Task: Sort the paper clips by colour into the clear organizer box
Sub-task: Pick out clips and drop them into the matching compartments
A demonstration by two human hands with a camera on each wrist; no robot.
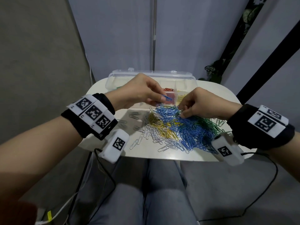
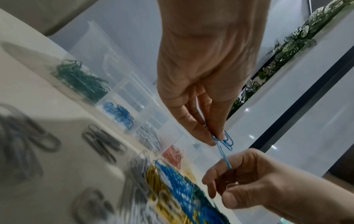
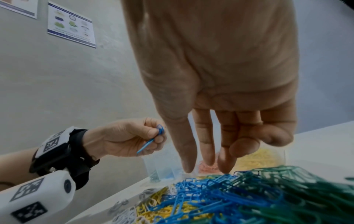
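A mixed pile of paper clips, blue, green, yellow and white, lies in the middle of the white table. Behind it stands the clear organizer box with its lid up. Its compartments hold green clips, blue clips, silver clips, red clips and yellow clips. My left hand pinches a few blue clips just above the box's front wall; one dangles. My right hand reaches down, its fingertips on the pile's blue clips, nothing visibly pinched.
A few loose silver clips lie on the left of the table. The wall panels stand close behind the box. Cables hang under the table's front edge by my knees. A leafy plant is at the back right.
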